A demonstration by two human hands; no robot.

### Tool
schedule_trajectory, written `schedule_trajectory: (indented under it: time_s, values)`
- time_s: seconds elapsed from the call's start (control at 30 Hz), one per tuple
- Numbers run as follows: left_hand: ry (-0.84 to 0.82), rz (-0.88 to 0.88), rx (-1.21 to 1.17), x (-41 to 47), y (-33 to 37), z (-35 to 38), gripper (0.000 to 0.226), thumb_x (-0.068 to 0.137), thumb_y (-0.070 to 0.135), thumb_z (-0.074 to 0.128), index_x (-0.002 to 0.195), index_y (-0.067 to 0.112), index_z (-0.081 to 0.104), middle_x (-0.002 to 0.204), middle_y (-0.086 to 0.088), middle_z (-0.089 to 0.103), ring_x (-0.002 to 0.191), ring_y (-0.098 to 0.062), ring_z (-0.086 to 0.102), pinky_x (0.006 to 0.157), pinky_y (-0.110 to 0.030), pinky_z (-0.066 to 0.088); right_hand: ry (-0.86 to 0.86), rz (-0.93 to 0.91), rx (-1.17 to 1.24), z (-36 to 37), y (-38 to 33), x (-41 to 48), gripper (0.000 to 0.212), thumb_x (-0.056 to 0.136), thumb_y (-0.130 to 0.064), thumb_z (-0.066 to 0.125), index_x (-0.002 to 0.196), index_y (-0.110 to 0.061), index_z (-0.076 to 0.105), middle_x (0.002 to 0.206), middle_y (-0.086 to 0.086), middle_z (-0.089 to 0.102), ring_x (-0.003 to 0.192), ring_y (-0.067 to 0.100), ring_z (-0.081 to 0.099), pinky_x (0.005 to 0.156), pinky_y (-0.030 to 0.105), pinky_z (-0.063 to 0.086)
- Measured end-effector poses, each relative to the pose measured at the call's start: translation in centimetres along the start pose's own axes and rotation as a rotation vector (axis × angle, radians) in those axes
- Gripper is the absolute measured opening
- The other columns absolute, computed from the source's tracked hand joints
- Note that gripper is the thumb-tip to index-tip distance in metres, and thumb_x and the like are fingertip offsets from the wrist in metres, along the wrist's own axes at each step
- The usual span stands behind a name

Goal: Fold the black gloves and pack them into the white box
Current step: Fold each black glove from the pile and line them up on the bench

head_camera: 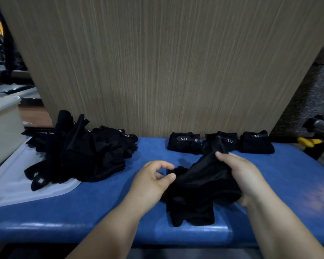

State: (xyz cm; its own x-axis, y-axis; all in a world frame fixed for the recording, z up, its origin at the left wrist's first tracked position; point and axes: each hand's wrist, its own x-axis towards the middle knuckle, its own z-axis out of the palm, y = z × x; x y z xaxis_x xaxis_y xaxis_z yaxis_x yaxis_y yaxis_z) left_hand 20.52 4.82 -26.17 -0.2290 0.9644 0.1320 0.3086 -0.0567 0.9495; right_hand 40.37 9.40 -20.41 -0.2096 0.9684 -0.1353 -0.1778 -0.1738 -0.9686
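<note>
A pair of black gloves (196, 186) lies on the blue table (101, 202) in front of me. My right hand (241, 176) grips its right side, fingers over the top and thumb underneath. Just left of the gloves my left hand (153, 180) hovers with curled fingers and holds nothing. Three folded glove bundles with white 5.11 labels (184, 143) (225, 141) (256, 142) stand in a row at the back. A heap of loose black gloves (79, 150) lies at the left. The white box (2, 126) stands at the far left edge.
The heap rests partly on a white lid or tray (13, 186). A wooden panel (166, 62) rises right behind the table. Yellow-handled pliers (310, 143) and a dark metal object lie off the table's right end.
</note>
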Motion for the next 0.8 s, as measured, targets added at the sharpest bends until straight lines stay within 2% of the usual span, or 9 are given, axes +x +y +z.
schedule_trajectory:
  time_s: [0.07,0.13,0.23,0.3,0.4,0.47,0.57,0.7,0.8]
  values:
    - [0.001,0.02,0.071,-0.2,0.1,0.1,0.014,0.083,0.022,0.072,0.084,0.032,0.062,0.085,0.006,0.056,0.058,0.004,0.052,0.054,-0.005,0.038,-0.033,-0.045,-0.006,0.1,-1.4,-0.1,0.019,0.091,-0.009,0.054,0.073,-0.008,0.061,0.066,0.013,0.063,0.056,0.024,0.063,0.051,0.027,0.051]
    - [-0.004,0.048,0.109,-0.2,0.2,0.3,0.014,0.08,0.023,0.074,0.077,0.03,0.062,0.082,0.009,0.059,0.063,0.001,0.053,0.056,-0.006,0.038,-0.063,-0.096,-0.092,0.5,-2.6,0.0,0.014,0.09,-0.005,0.053,0.078,-0.005,0.061,0.069,0.015,0.061,0.06,0.026,0.061,0.054,0.029,0.051]
    - [-0.033,0.046,-0.077,-0.5,0.5,0.3,0.011,0.09,0.037,0.061,0.082,0.033,0.069,0.08,0.011,0.07,0.077,-0.006,0.061,0.073,-0.015,0.046,-0.137,-0.137,-0.306,2.1,-3.1,0.3,0.013,0.085,-0.006,0.061,0.074,-0.01,0.067,0.069,0.015,0.059,0.065,0.028,0.056,0.06,0.032,0.044]
    - [-0.073,-0.013,-0.22,-0.3,0.2,-0.1,0.042,0.09,0.06,0.043,0.098,0.031,0.072,0.093,0.005,0.074,0.091,-0.016,0.064,0.089,-0.029,0.046,-0.254,-0.107,-0.504,3.7,-2.2,0.4,0.003,0.081,-0.021,0.071,0.082,-0.023,0.068,0.066,0.005,0.059,0.062,0.021,0.052,0.05,0.025,0.036]
    - [-0.131,-0.136,-0.355,-0.3,0.4,-0.8,0.077,0.07,0.087,0.041,0.117,0.032,0.066,0.119,0.001,0.068,0.116,-0.018,0.059,0.105,-0.042,0.039,-0.455,0.033,-0.5,5.1,-0.1,0.6,0.023,0.095,-0.031,0.055,0.117,-0.024,0.054,0.078,-0.001,0.07,0.065,0.009,0.058,0.052,0.018,0.04]
    - [-0.146,-0.12,-0.302,-0.4,0.7,-1.4,0.058,0.076,0.074,0.056,0.107,0.026,0.069,0.112,-0.001,0.07,0.11,-0.019,0.064,0.099,-0.043,0.046,-0.431,0.006,-0.392,5.0,1.2,1.2,0.027,0.099,-0.021,0.047,0.126,-0.02,0.049,0.086,0.001,0.073,0.069,0.008,0.059,0.058,0.02,0.042]
    - [-0.108,-0.109,-0.252,-0.5,0.8,-1.7,0.012,0.093,0.016,0.058,0.099,0.012,0.067,0.098,-0.007,0.073,0.094,-0.022,0.07,0.088,-0.039,0.054,-0.184,-0.146,-0.465,3.7,2.3,2.1,0.026,0.096,-0.013,0.052,0.121,-0.02,0.056,0.083,-0.002,0.072,0.068,0.006,0.056,0.059,0.021,0.043]
    - [-0.07,-0.099,-0.317,-0.8,0.7,-1.8,0.02,0.094,0.001,0.052,0.107,0.011,0.064,0.1,-0.005,0.074,0.095,-0.021,0.07,0.085,-0.036,0.056,-0.065,-0.113,-0.57,2.5,3.3,2.4,0.017,0.091,-0.028,0.062,0.105,-0.019,0.06,0.087,0.004,0.065,0.07,0.008,0.056,0.057,0.022,0.044]
    - [-0.032,-0.067,-0.436,-0.9,1.3,-1.7,0.021,0.094,0.0,0.052,0.109,0.011,0.063,0.101,-0.005,0.073,0.095,-0.018,0.07,0.08,-0.03,0.055,-0.017,-0.116,-0.605,2.2,3.7,2.2,0.028,0.087,-0.046,0.061,0.1,-0.021,0.058,0.095,-0.001,0.063,0.076,0.01,0.058,0.056,0.022,0.046]
